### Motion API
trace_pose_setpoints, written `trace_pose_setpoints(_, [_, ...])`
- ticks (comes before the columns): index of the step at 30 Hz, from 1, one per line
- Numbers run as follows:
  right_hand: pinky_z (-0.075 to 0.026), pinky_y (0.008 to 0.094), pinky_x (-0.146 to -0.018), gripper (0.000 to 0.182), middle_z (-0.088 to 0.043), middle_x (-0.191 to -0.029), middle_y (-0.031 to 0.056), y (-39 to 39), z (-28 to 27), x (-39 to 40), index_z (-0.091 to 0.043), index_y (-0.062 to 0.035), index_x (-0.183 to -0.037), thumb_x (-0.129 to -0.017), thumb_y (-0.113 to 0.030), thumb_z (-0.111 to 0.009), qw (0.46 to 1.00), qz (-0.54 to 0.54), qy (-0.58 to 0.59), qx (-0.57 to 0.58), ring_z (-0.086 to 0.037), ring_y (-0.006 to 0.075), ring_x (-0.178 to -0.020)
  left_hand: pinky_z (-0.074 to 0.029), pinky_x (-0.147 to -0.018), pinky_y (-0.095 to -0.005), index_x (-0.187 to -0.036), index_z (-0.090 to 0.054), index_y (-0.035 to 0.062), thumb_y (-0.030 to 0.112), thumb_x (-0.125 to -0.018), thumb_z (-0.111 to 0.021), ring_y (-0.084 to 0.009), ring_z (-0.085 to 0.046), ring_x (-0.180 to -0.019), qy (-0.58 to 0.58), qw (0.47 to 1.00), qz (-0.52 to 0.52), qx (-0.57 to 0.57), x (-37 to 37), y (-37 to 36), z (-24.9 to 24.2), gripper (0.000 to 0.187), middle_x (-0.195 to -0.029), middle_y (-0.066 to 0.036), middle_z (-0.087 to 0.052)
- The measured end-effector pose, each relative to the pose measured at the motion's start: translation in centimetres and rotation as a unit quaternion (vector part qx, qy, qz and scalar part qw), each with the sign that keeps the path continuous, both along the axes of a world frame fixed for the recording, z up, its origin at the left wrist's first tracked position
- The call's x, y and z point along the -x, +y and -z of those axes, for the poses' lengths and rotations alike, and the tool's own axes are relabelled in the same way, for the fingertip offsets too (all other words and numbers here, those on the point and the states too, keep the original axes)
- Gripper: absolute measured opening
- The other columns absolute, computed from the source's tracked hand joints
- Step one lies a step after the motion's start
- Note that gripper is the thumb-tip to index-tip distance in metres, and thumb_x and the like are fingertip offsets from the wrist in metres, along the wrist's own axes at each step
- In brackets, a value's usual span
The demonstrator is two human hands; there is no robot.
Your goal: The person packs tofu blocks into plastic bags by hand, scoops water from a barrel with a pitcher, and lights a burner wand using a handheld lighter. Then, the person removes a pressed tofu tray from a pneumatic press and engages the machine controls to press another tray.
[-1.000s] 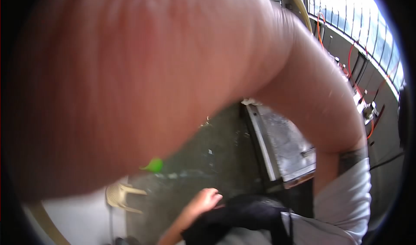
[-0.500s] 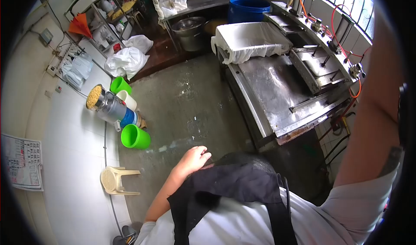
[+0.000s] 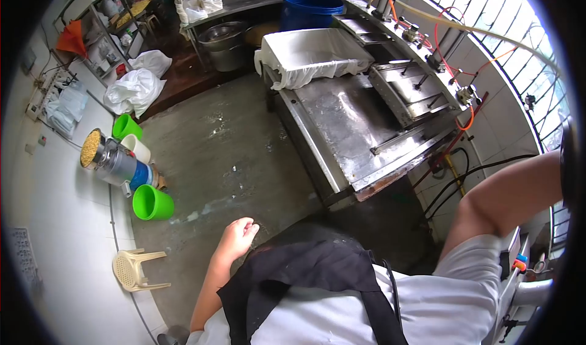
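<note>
My left hand [image 3: 237, 237] hangs low in front of my black apron [image 3: 305, 265], its fingers curled together, with no object showing in it. Nearest to it are the apron and the grey floor beyond. My right arm reaches out to the right edge of the view, and the right hand itself is out of sight. Ahead stands a steel table [image 3: 342, 122] bearing a tray lined with white cloth [image 3: 317, 55] and a press with orange and red hoses [image 3: 421, 76].
At the left stand a grinder topped with yellow beans [image 3: 119, 165], a green bucket [image 3: 152, 203], another green bucket [image 3: 127, 126], a white bucket [image 3: 135, 148] and a cream stool [image 3: 131, 270]. Behind are a blue barrel [image 3: 313, 12], a steel pot [image 3: 226, 46] and white sacks [image 3: 135, 89].
The view has turned to the right, so the room sits further left. My right arm has gone from raised to bent lower at the right edge, showing more of the barred window.
</note>
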State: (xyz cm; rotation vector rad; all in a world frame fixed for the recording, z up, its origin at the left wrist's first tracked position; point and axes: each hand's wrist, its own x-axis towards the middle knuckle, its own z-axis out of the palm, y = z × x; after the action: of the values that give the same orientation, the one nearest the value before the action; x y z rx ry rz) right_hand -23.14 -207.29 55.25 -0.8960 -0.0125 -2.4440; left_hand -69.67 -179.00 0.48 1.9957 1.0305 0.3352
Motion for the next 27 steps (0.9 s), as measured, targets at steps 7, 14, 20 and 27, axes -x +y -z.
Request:
trace_pose_setpoints(7, [-0.053,0.0207,-0.065,0.059,-0.066,-0.081,0.0057,3.6,26.3,-9.7,-0.063,-0.0007,-0.098,-0.099,-0.06,-0.067,0.811,-0.546,0.204,0.053,-0.067,0.0147,-0.08,-0.058,-0.084,-0.0413,-0.117,-0.069,-0.0034,0.031,-0.098,-0.072,-0.0317,-0.073,-0.091,0.032,0.998,0.022,0.039,-0.1,-0.3,2.6,0.039,-0.102,-0.021,-0.074])
trace_pose_setpoints(14, [-0.039,0.0252,-0.047,0.072,-0.049,-0.06,-0.0013,2.8,41.1,-11.7,-0.049,-0.0123,-0.077,-0.096,-0.081,-0.051,0.552,-0.695,0.39,-0.246,-0.045,0.0119,-0.05,-0.058,-0.089,-0.0431,-0.12,-0.069,-0.0029,0.031,-0.099,-0.07,-0.0348,-0.073,-0.097,0.064,0.997,0.042,0.023,0.2,0.5,2.2,0.04,-0.109,-0.023,-0.074])
trace_pose_setpoints(20, [-0.038,0.0282,-0.048,0.073,-0.047,-0.068,-0.0016,3.6,55.0,-9.4,-0.049,-0.0154,-0.089,-0.089,-0.088,-0.051,0.307,-0.738,0.534,-0.275,-0.045,0.0152,-0.054,-0.058,-0.087,-0.0419,-0.119,-0.069,-0.0029,0.029,-0.099,-0.072,-0.0349,-0.073,-0.095,0.045,0.997,0.019,0.065,1.7,0.4,3.2,0.037,-0.108,-0.023,-0.074])
trace_pose_setpoints(27, [-0.05,0.0318,-0.05,0.075,-0.057,-0.08,0.0017,8.7,62.4,-4.6,-0.056,-0.0106,-0.104,-0.093,-0.084,-0.05,0.119,-0.664,0.703,-0.226,-0.055,0.0164,-0.056,-0.058,-0.082,-0.0414,-0.115,-0.07,-0.0001,0.02,-0.097,-0.07,-0.0336,-0.075,-0.089,0.021,0.997,-0.014,0.072,5.6,1.1,7.6,0.027,-0.095,-0.02,-0.075])
